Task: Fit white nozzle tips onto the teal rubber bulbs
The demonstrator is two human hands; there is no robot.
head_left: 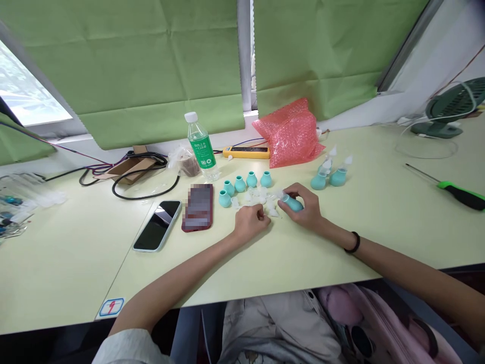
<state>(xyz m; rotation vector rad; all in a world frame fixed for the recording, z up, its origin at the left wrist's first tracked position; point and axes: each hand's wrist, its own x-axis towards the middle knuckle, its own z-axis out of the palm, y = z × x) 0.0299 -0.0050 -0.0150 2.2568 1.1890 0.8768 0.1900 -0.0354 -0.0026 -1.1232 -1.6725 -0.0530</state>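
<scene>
My right hand [306, 206] is closed around a teal squeeze bulb [292, 203], which lies tilted with its neck pointing left toward a pile of small translucent white plastic parts [258, 195]. Just left of it, my left hand [250, 222] rests on the table with curled fingers; whatever they may hold is hidden. A white cone-shaped tip [273, 213] lies between the two hands. Behind the pile, several open-necked teal bulbs [240, 184] stand in a curved row. To the right are 3 teal bulbs [338, 177] with white tips fitted.
Two phones, one black-screened [158, 226] and one red-cased [197, 207], lie at left. Behind are a water bottle [202, 150], a yellow meter-like device [246, 152], a pink bubble-wrap bag [291, 134] and black cable [146, 196]. A screwdriver [460, 193] and fan [443, 112] are at right.
</scene>
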